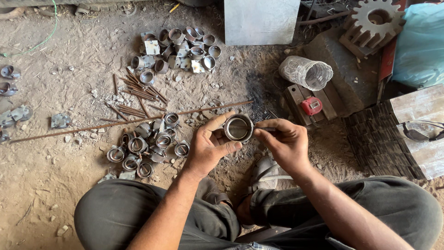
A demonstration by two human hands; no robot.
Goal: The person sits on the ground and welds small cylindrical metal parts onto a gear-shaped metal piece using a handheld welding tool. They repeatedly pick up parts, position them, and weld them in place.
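- The short metal ring (pixel 238 128) sat just above the centre of the frame, held between both hands over the dirt floor (pixel 60 185), with its open bore facing up toward the camera so that its axis ran roughly along the line of sight.
- The left hand (pixel 209 147) was closed on the ring from the left, thumb across the top edge and a fingertip under the lower rim; it carried most of the grip and was the nearer hand to it.
- The right hand (pixel 286 141) met the ring from the right with pinched fingers that seemed to hold a thin rod or pin (pixel 263 129) against the ring's side; the piece was too small to identify.
- To the left of the hands lay a heap of similar rings (pixel 145 143), near but apart, with a second heap (pixel 178 48) toward the upper middle.
- A loose scatter of short rusty rods (pixel 136 95) and one long thin bar (pixel 129 121) lay between the heaps.
- The ring's far side and any weld or tab were hidden by the fingers.
- A large toothed gear (pixel 375 19) at upper right was cut off by the frame edge.
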